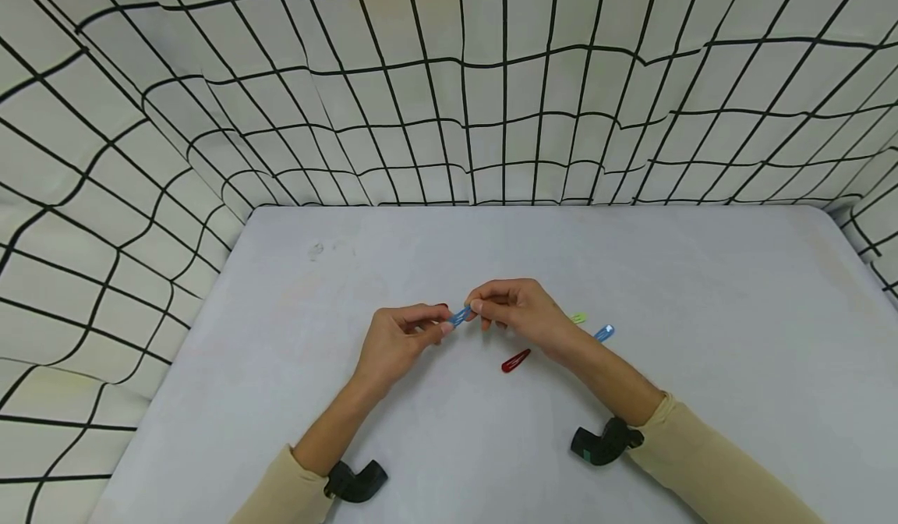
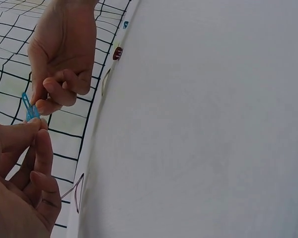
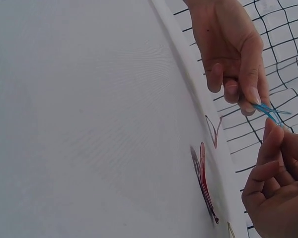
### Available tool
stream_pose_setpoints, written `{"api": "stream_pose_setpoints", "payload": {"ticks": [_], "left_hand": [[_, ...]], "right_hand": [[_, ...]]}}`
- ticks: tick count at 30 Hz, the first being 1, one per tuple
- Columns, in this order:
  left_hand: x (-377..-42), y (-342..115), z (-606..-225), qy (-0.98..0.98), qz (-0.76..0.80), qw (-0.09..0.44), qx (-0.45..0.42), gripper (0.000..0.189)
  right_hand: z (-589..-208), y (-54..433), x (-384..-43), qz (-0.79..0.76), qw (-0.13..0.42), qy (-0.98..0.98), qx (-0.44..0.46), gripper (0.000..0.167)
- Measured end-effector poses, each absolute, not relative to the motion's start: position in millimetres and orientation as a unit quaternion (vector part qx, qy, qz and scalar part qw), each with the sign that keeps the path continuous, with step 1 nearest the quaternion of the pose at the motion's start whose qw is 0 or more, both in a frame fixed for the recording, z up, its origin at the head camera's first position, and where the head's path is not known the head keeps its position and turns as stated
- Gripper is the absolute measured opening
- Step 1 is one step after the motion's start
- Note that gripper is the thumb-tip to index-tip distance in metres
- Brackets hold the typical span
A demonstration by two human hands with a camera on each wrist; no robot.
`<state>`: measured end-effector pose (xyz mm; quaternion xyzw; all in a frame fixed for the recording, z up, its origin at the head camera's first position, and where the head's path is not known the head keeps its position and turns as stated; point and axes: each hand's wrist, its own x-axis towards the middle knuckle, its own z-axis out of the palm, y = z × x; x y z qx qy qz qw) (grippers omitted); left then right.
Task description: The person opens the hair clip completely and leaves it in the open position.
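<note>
Both hands hold a blue snap hair clip (image 1: pixel 459 316) between them, above the white table. My left hand (image 1: pixel 401 341) pinches one end between thumb and fingertips. The other end is pinched by my right hand (image 1: pixel 522 309), its remaining fingers loosely bent. In the right wrist view, the clip's (image 3: pixel 271 110) two arms stand apart, so it is snapped open. A dark red hair clip (image 1: pixel 515 361) lies on the table below the right hand. Beside the right forearm are a second blue clip (image 1: pixel 605 333) and a yellow-green clip (image 1: pixel 578 318), both partly covered by the arm.
The white table (image 1: pixel 393 251) reaches back to a pale wall with a black grid (image 1: pixel 505 87). Grid panels also rise at the left and right. A black camera (image 1: pixel 358 482) sits on the left wrist, another black camera (image 1: pixel 603 441) on the right.
</note>
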<state>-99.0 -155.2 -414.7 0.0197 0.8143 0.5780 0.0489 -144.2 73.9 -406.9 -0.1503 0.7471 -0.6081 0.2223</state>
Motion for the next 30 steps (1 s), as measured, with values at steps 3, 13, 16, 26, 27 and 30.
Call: {"api": "stream_pose_setpoints", "payload": {"ticks": [3, 13, 16, 26, 27, 30], "left_hand": [[-98.7, -154.1, -413.6, 0.814, 0.578, 0.052, 0.021, 0.008], [-98.5, -154.4, -411.4, 0.814, 0.578, 0.053, 0.015, 0.009], [-98.2, -154.8, -411.1, 0.811, 0.582, 0.057, 0.010, 0.011], [-97.9, -156.8, -413.3, 0.804, 0.590, 0.075, 0.011, 0.013], [-97.9, -156.8, -413.4, 0.804, 0.590, 0.075, 0.011, 0.013], [-98.0, -156.9, -413.9, 0.805, 0.589, 0.075, 0.009, 0.014]], "right_hand": [[-407.3, 74.2, -144.4, -0.606, 0.217, 0.752, -0.145, 0.013], [-410.9, 72.8, -146.5, -0.615, 0.212, 0.747, -0.142, 0.013], [-411.8, 72.1, -147.0, -0.618, 0.211, 0.744, -0.141, 0.014], [-411.9, 72.2, -147.7, -0.620, 0.215, 0.741, -0.143, 0.022], [-412.0, 72.3, -148.0, -0.618, 0.215, 0.742, -0.144, 0.021], [-411.7, 72.5, -148.5, -0.606, 0.208, 0.754, -0.147, 0.019]]}}
